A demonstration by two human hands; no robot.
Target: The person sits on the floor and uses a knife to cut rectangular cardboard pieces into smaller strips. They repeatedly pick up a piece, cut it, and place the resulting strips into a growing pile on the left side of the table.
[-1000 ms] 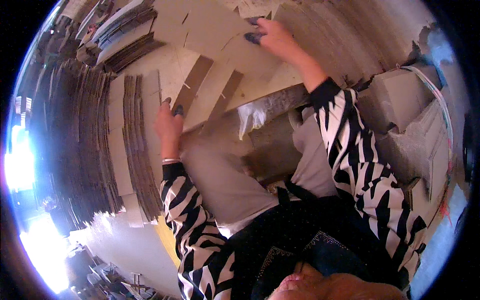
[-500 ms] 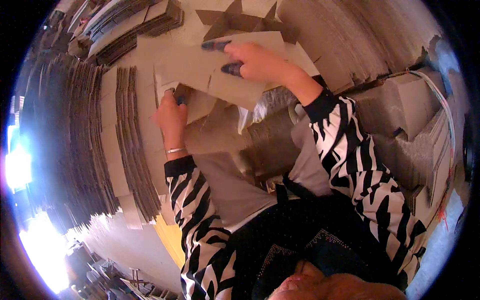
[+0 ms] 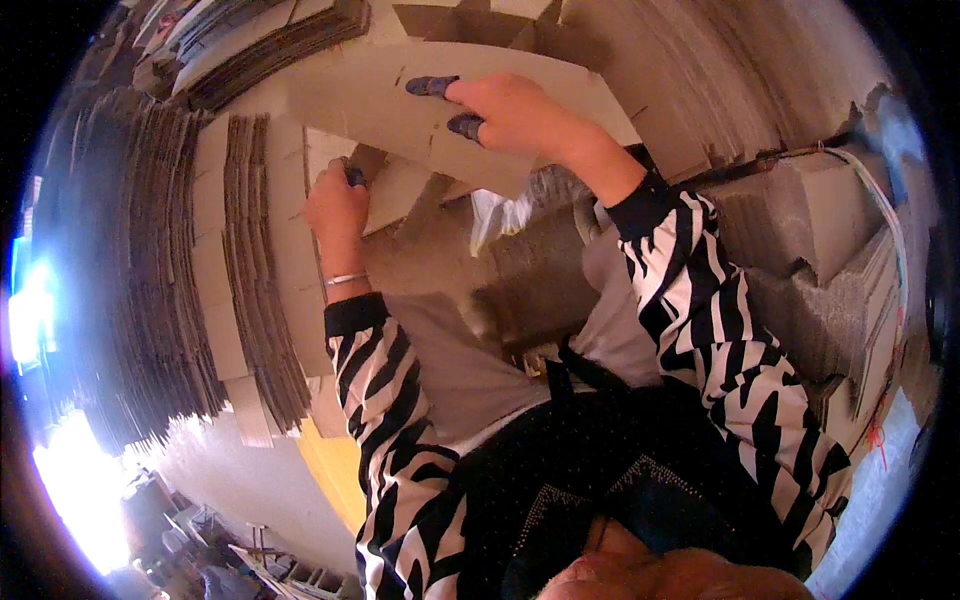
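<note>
A flat brown cardboard sheet [image 3: 350,90] lies across the work area in front of me. My right hand [image 3: 520,118] rests on it, with the index finger and thumb stretched out and apart, both in dark finger covers. Near the sheet's left lower corner, my left hand [image 3: 338,208] has its fingers closed on the edge of a cardboard piece [image 3: 395,190]; a dark cover shows on one finger. That piece lies partly under the sheet, and the left fingertips are partly hidden. Beyond the sheet stands a slotted cardboard divider [image 3: 470,22], cut off by the picture's upper rim.
Tall stacks of cardboard [image 3: 250,270] stand at my left, and more cardboard [image 3: 690,70] is piled at the right. Another stack [image 3: 280,50] sits at the far left. Clear plastic [image 3: 500,215] lies below the sheet. A pale cable [image 3: 890,200] hangs at the right.
The cardboard sheet sits farther up in the picture and covers more of the divider. My left hand has moved slightly up; the right stays nearly in place on the sheet.
</note>
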